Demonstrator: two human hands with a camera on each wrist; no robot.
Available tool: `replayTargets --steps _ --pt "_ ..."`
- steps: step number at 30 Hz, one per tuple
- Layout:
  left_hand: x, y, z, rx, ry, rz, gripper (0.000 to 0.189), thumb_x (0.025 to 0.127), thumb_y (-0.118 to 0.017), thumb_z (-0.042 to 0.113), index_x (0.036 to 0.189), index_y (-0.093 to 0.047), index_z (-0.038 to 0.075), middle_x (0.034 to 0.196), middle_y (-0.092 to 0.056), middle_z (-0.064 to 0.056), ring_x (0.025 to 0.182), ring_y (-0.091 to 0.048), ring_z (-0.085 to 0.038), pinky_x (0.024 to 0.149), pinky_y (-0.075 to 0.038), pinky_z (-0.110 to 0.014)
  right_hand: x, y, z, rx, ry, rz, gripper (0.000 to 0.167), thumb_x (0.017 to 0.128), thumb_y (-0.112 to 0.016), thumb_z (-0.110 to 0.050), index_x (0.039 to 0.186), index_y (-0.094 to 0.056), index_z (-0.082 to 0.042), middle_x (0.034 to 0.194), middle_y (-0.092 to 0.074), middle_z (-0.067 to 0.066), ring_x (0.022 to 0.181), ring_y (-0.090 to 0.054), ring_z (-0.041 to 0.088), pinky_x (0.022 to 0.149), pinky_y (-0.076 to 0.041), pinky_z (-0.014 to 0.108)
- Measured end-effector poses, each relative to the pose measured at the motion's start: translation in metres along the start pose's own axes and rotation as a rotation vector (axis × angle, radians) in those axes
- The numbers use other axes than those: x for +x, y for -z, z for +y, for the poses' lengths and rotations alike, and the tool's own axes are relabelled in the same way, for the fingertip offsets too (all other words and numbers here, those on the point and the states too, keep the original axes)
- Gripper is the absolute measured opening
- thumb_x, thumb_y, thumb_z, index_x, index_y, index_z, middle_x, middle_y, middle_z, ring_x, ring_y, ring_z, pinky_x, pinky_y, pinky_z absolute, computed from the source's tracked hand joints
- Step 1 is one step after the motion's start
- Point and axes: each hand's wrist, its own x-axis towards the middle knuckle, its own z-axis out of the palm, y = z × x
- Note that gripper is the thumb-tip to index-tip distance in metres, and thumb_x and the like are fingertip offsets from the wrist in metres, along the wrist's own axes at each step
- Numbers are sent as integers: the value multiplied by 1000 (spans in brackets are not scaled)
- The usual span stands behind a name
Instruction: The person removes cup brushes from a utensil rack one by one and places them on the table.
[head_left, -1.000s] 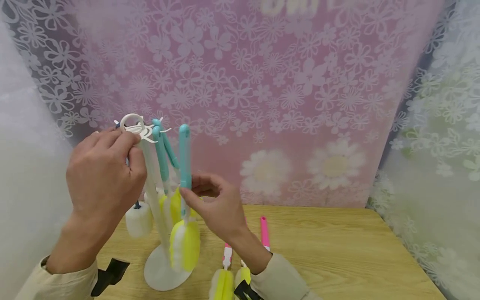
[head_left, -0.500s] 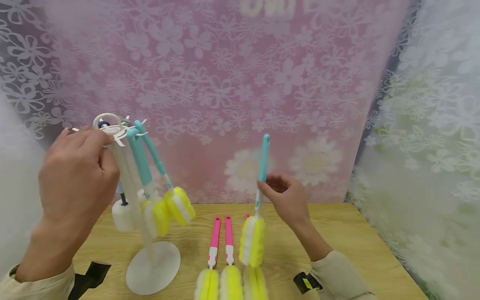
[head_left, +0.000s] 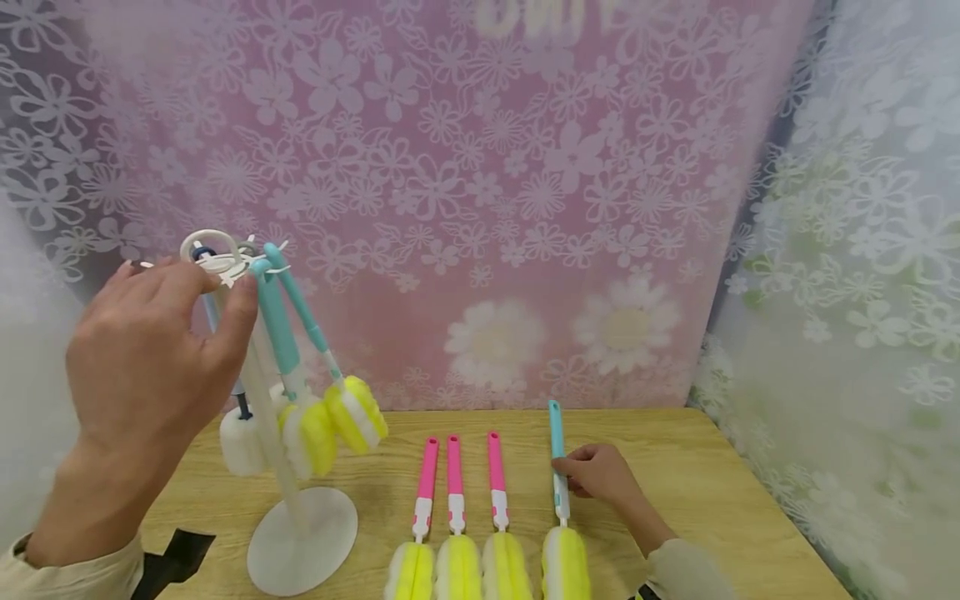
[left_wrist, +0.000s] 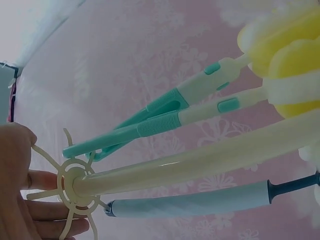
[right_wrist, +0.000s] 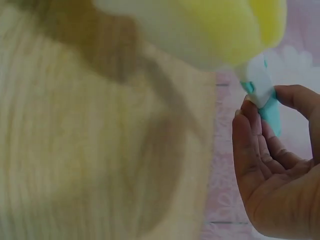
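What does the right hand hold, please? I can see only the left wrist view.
Observer: The right hand pinches the handle of a teal-handled brush.
Operator: Thank you. Which things are near this brush?
Observer: Three pink-handled brushes lie side by side on the table.
Operator: And which shape has the base of the stand?
Observer: It is a round white disc, to the left of those brushes in the head view.

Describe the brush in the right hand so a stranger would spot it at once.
Start at the wooden table and find the three pink-handled brushes side by side. Right of them is the brush in the grip of the right hand. Its turquoise handle sets it apart from those pink ones.
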Motion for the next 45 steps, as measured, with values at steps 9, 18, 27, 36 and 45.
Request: replayTargets --steps 9,18,27,36,45 --pt "-2 -7 4 -6 -45 71 37 89 -50 31 75 -59 -1 71 -60 -20 69 -53 -43 98 -40 -53 4 -20 22 -25 -60 -93 24 81 -73 -20 82 -69 4 70 -66 8 64 -65 19 63 -57 35" --pt "-4 -7 6 21 -56 80 37 90 -46 30 75 -58 -2 71 -58 -21 69 -54 -45 100 -38 -53 6 -24 28 -70 -48 -87 23 80 -73 -19 79 -69 3 68 -65 7 60 -64 19 58 -56 33" --pt "-4 -5 6 39 -72 53 41 91 -42 31 75 -57 -4 73 -58 -24 74 -56 -47 103 -35 -54 8 -23 29 -66 -56 -83 28 83 -73 -24 85 -69 4 71 -67 7 63 -66 20 60 -56 33" --pt "0 -5 4 72 -114 84 43 91 -40 30 75 -58 -5 76 -59 -24 83 -56 -45 95 -40 -54 5 -18 22 16 49 20 25 87 -69 -23 87 -68 2 76 -66 9 68 -63 21 63 -55 34" --pt "2 -2 5 109 -170 125 39 92 -41 26 74 -58 -4 70 -60 -21 63 -51 -40 60 -41 -50 -6 -19 -9 239 180 -52 29 88 -68 -25 99 -65 2 90 -67 15 83 -66 30 75 -56 36"
